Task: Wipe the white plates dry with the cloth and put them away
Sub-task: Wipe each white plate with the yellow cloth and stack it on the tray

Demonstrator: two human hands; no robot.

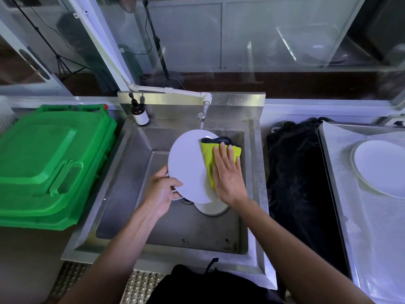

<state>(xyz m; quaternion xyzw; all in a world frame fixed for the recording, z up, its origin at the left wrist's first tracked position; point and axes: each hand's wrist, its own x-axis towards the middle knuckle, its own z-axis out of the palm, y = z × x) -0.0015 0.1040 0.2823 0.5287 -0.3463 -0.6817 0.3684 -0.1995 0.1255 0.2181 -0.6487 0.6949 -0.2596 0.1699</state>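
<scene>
White plate (188,163) gripped at its edge by left hand (162,189); flat right hand (228,174) presses cloth (208,154) onto it.

**Both arms reach in from the lower frame**

The left hand (163,190), centre frame, curls its fingers round the lower-left rim of a white plate (188,165). The right hand (228,174), just right of centre, lies flat with fingers straight, pressing a yellow-green cloth (208,156) onto the plate.
</scene>
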